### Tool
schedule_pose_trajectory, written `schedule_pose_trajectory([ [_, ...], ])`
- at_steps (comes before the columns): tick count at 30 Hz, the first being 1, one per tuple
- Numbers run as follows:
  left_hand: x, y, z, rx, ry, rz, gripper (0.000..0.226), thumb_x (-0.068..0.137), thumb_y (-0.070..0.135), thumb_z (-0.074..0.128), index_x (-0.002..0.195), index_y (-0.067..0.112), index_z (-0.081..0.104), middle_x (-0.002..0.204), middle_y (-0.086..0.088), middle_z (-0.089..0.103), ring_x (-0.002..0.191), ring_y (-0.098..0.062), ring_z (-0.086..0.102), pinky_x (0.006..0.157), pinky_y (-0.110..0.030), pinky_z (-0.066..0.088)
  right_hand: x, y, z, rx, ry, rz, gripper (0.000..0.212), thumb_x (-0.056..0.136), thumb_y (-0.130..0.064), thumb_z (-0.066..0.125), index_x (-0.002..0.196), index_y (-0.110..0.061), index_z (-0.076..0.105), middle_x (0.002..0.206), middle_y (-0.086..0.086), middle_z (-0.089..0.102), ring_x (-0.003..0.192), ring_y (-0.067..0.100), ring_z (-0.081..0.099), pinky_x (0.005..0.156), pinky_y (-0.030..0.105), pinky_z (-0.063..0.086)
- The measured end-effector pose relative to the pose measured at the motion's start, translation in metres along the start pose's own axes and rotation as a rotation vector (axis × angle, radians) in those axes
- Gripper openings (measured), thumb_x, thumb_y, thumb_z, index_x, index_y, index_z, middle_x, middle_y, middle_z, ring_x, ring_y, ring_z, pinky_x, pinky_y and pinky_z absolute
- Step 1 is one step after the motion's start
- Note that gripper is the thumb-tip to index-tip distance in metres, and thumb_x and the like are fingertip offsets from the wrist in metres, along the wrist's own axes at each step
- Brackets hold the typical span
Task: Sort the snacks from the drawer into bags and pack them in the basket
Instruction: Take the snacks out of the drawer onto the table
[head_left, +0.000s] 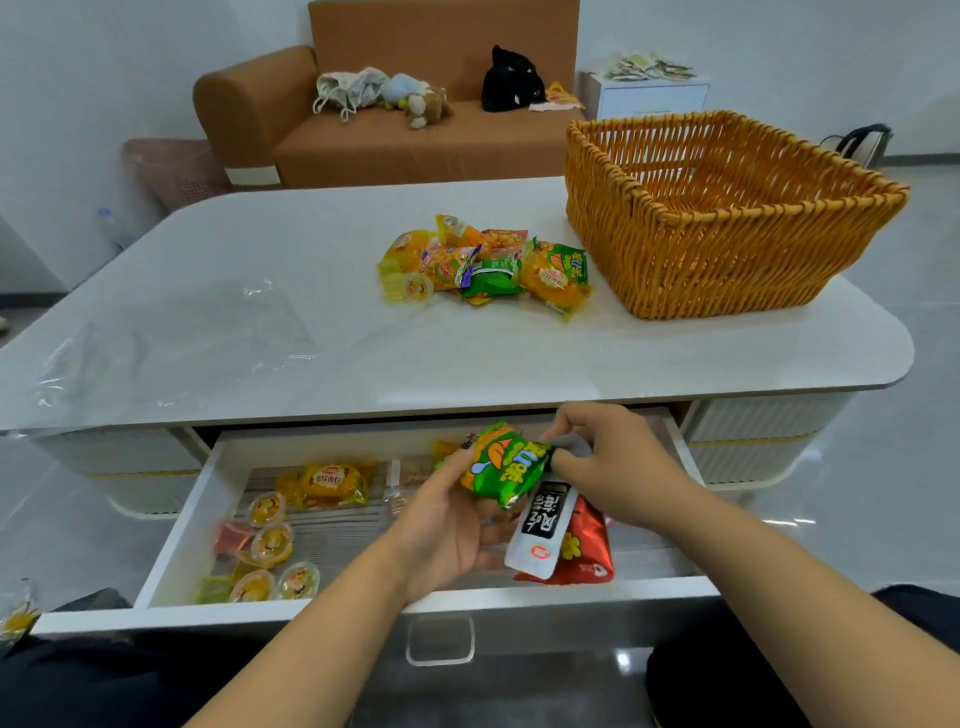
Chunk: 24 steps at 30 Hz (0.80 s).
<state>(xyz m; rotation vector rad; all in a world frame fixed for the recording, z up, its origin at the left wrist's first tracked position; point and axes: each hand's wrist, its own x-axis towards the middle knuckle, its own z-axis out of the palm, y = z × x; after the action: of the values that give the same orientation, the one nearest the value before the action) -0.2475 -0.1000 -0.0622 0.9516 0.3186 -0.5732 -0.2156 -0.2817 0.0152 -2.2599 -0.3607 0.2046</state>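
The white drawer (171, 540) stands pulled out under the table. My left hand (452, 535) is over it, cupped around a green and orange snack packet (506, 465). My right hand (602, 467) pinches a small grey packet (571, 446) at the green packet's right edge. A white pouch with black lettering (543, 530) and a red packet (584, 551) sit just under my hands. Jelly cups (270, 545) and a yellow bread packet (327, 483) lie in the drawer's left half. A pile of snacks (483, 265) is on the table beside the empty orange wicker basket (727, 218).
Clear plastic bags (171, 338) lie flat on the left of the white table (467, 353). Behind the table is a brown sofa (395, 140) with soft toys and a black bag. A white cabinet (649, 96) stands at the back right. My knees flank the drawer front.
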Motion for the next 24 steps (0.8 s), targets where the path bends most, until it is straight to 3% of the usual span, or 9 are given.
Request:
schedule_pose_trajectory([
  [2, 0.005, -0.001, 0.003, -0.04, 0.024, 0.047, 0.046, 0.084, 0.041, 0.053, 0.113, 0.009, 0.069, 0.104, -0.018, 0.07, 0.084, -0.029, 0.069, 0.077, -0.042, 0.055, 0.008, 0.0, 0.008, -0.034, -0.081, 0.016, 0.026, 0.086, -0.009, 0.057, 0.071, -0.029, 0.051, 0.088, -0.003, 0.063, 0.077, 0.01, 0.058, 0.051, 0.014, 0.041],
  [6, 0.01, 0.0, 0.004, -0.213, 0.14, 0.128, 0.046, 0.081, 0.031, 0.059, 0.117, 0.004, 0.064, 0.109, -0.02, 0.072, 0.083, -0.028, 0.071, 0.084, -0.045, 0.054, 0.021, 0.0, 0.0, 0.071, -0.071, 0.11, 0.017, 0.086, -0.006, 0.054, 0.08, -0.021, 0.061, 0.089, 0.004, 0.067, 0.085, 0.022, 0.067, 0.059, 0.029, 0.053],
  [9, 0.012, 0.005, -0.001, -0.338, 0.202, 0.198, 0.035, 0.092, 0.024, 0.054, 0.12, 0.002, 0.059, 0.103, -0.021, 0.073, 0.076, -0.028, 0.073, 0.06, -0.037, 0.059, 0.03, 0.001, -0.013, 0.271, 0.048, 0.221, 0.015, 0.088, -0.004, 0.054, 0.084, -0.014, 0.063, 0.09, 0.017, 0.069, 0.083, 0.033, 0.07, 0.073, 0.051, 0.057],
  [11, 0.012, 0.005, 0.0, -0.295, 0.222, 0.197, 0.027, 0.097, 0.019, 0.051, 0.119, 0.003, 0.057, 0.095, -0.019, 0.074, 0.072, -0.028, 0.073, 0.055, -0.036, 0.059, 0.033, 0.001, -0.018, 0.436, 0.159, 0.278, 0.013, 0.089, -0.002, 0.054, 0.086, -0.011, 0.063, 0.093, 0.024, 0.067, 0.086, 0.04, 0.068, 0.076, 0.057, 0.054],
  [13, 0.009, 0.002, 0.006, -0.199, 0.182, 0.129, 0.033, 0.093, 0.024, 0.053, 0.121, 0.007, 0.057, 0.097, -0.017, 0.074, 0.079, -0.029, 0.072, 0.058, -0.037, 0.06, 0.038, 0.003, -0.016, 0.597, 0.253, 0.327, 0.013, 0.09, 0.0, 0.054, 0.088, -0.01, 0.061, 0.09, 0.023, 0.066, 0.077, 0.036, 0.067, 0.069, 0.051, 0.057],
  [15, 0.005, 0.0, 0.01, -0.136, 0.069, 0.052, 0.049, 0.085, 0.042, 0.054, 0.122, 0.011, 0.059, 0.108, -0.017, 0.072, 0.087, -0.03, 0.071, 0.06, -0.039, 0.061, 0.041, 0.004, -0.009, 0.673, 0.328, 0.352, 0.015, 0.09, 0.002, 0.053, 0.087, -0.012, 0.059, 0.084, 0.017, 0.064, 0.068, 0.029, 0.064, 0.056, 0.038, 0.055],
  [18, 0.0, 0.001, 0.011, -0.116, -0.037, 0.056, 0.071, 0.068, 0.06, 0.075, 0.122, 0.014, 0.065, 0.121, -0.02, 0.066, 0.097, -0.034, 0.069, 0.062, -0.04, 0.061, 0.045, 0.009, 0.011, 0.696, 0.389, 0.4, 0.016, 0.087, -0.001, 0.054, 0.083, -0.016, 0.059, 0.087, 0.015, 0.064, 0.08, 0.035, 0.066, 0.066, 0.046, 0.055],
  [20, 0.0, -0.001, 0.009, -0.107, -0.018, 0.104, 0.081, 0.051, 0.05, 0.091, 0.119, 0.013, 0.066, 0.118, -0.02, 0.068, 0.095, -0.033, 0.07, 0.061, -0.039, 0.061, 0.045, 0.012, 0.025, 0.711, 0.368, 0.461, 0.014, 0.088, -0.003, 0.055, 0.084, -0.016, 0.058, 0.091, 0.015, 0.065, 0.09, 0.037, 0.066, 0.078, 0.051, 0.055],
  [24, 0.0, -0.001, 0.009, -0.125, 0.016, 0.166, 0.069, 0.058, 0.034, 0.09, 0.119, 0.013, 0.065, 0.114, -0.018, 0.07, 0.094, -0.033, 0.07, 0.058, -0.036, 0.061, 0.046, 0.015, 0.032, 0.698, 0.362, 0.5, 0.013, 0.088, -0.005, 0.056, 0.082, -0.017, 0.059, 0.097, 0.017, 0.067, 0.094, 0.038, 0.066, 0.082, 0.059, 0.054],
])
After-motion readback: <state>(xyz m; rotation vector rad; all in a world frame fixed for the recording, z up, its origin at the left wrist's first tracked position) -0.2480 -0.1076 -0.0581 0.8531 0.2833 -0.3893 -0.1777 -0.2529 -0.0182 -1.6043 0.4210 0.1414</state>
